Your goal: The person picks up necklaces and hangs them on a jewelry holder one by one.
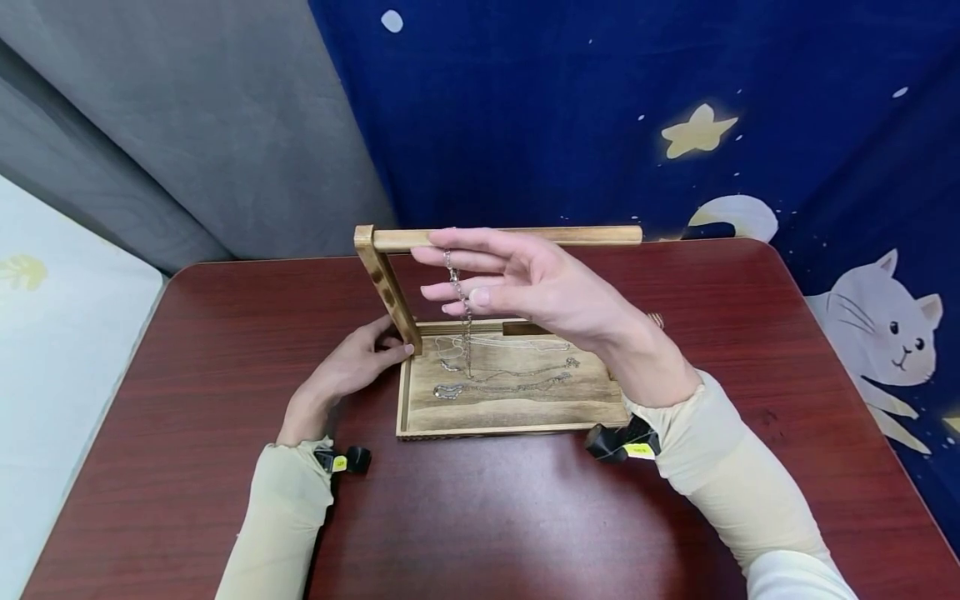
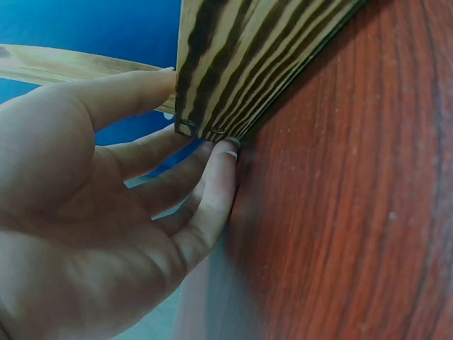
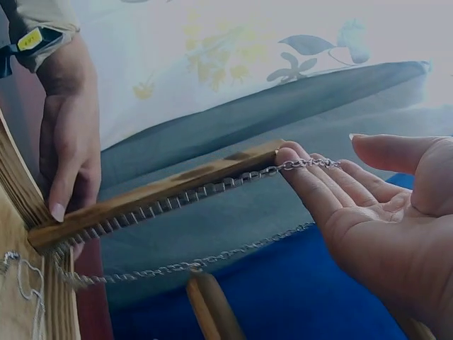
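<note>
A silver chain necklace hangs from my right hand, which is beside the top bar of a wooden jewelry stand. In the right wrist view the chain lies across extended fingers, the thumb apart from them. My left hand pinches the back left corner of the stand's tray, at the foot of the upright post. In the left wrist view, its thumb and fingers meet the striped wooden edge. Several other necklaces lie spread in the tray.
The stand rests on a dark red wooden table. A blue curtain with stars and a grey curtain hang behind it. A pale patterned panel borders the table on the left.
</note>
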The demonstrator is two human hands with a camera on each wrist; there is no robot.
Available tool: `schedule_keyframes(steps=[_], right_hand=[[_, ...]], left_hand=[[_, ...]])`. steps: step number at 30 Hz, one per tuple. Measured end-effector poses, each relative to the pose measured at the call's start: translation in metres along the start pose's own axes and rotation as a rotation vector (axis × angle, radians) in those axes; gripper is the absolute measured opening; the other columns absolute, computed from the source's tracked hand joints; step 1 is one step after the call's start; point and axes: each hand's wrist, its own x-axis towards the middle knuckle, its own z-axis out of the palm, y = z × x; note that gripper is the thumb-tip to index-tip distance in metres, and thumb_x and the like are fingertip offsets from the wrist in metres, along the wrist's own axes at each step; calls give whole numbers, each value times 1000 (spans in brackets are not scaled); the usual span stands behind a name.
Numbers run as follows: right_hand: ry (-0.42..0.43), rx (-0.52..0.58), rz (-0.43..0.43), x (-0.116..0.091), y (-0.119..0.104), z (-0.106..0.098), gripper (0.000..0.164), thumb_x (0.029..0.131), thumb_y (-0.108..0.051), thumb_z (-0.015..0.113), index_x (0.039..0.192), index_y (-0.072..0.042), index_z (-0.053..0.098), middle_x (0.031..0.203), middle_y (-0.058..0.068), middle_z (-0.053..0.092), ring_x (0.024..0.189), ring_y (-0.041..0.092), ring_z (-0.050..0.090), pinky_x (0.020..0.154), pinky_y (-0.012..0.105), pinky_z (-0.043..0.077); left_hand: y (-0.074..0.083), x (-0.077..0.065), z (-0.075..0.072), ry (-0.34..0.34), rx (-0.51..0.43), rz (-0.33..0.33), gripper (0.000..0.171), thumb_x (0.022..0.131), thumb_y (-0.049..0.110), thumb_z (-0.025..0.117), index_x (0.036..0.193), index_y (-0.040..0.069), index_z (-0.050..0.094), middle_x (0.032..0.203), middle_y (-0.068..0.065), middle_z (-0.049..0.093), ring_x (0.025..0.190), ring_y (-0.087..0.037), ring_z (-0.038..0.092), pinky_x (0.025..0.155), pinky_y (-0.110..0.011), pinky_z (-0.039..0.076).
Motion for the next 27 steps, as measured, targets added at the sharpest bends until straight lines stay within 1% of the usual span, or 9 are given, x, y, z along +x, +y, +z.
schedule_keyframes(steps=[7,12,16,22,27], right_hand=[[-3,16,-28,3,6,4,55,98,14,43,151,4,32,153,19,40,131,38,50,105,50,40],[-37,38,-38,9,8,8,55,98,14,42,152,5,30,154,20,38,133,40,47,107,49,38],[-52,56,-36,12,11,10,55,99,14,41,152,6,29,155,20,37,134,40,46,108,49,37],[-56,71,-24,13,14,12,57,98,14,43,152,5,27,155,20,36,134,38,46,108,49,38],[-56,68,-34,13,15,13,58,98,14,44,152,5,27,155,21,35,134,39,46,107,50,38]], left_hand=[[0,0,0,1,-6,9,54,98,18,63,146,3,44,105,-15,70,95,-22,64,87,-34,45],[0,0,0,3,7,15,55,98,19,63,147,2,43,106,-14,69,97,-22,63,88,-36,45],[0,0,0,0,3,14,54,98,19,63,146,3,44,107,-14,69,98,-23,63,88,-37,45],[1,-1,-1,1,-6,13,54,98,20,65,146,5,45,105,-14,69,97,-22,63,86,-34,45],[2,-2,-1,3,-14,10,56,97,20,65,146,6,44,104,-13,70,96,-22,63,86,-32,44]])
